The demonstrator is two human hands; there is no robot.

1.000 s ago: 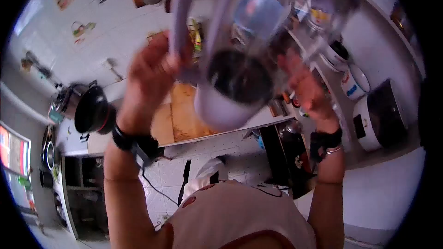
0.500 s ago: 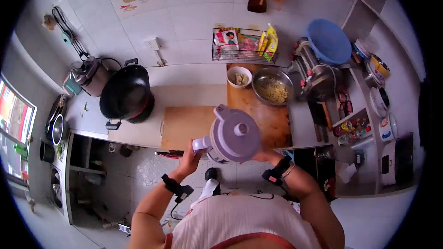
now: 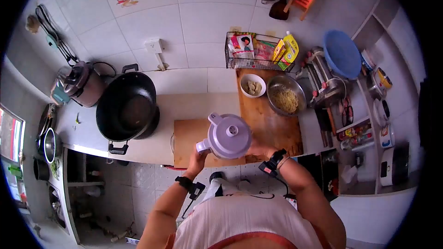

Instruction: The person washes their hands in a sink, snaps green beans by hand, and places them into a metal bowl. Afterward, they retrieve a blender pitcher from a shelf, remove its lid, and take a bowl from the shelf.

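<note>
A lilac lidded jug (image 3: 229, 138) is between my hands, seen from above over the front of the boards. My left hand (image 3: 198, 158) is closed around its handle on the left. At the jug's lower right side, my right hand (image 3: 262, 149) supports it, with the fingers partly hidden behind the jug. Under and left of it lies a light wooden board (image 3: 188, 133). Whether the jug's base touches a board cannot be seen. Beyond it on a darker board (image 3: 272, 131) are a white bowl of pale pieces (image 3: 252, 85) and a steel bowl of noodles (image 3: 286, 96).
A large black wok (image 3: 127, 106) stands at the left, beside a pressure cooker (image 3: 85, 84). To the right are a metal pasta machine (image 3: 325, 80) and a blue basin (image 3: 342, 54). A wire rack of packets (image 3: 259, 53) hangs at the back wall.
The jug and both hands have moved forward, away from my body and over the counter. My head view has shifted a little. The grip on the jug looks the same.
</note>
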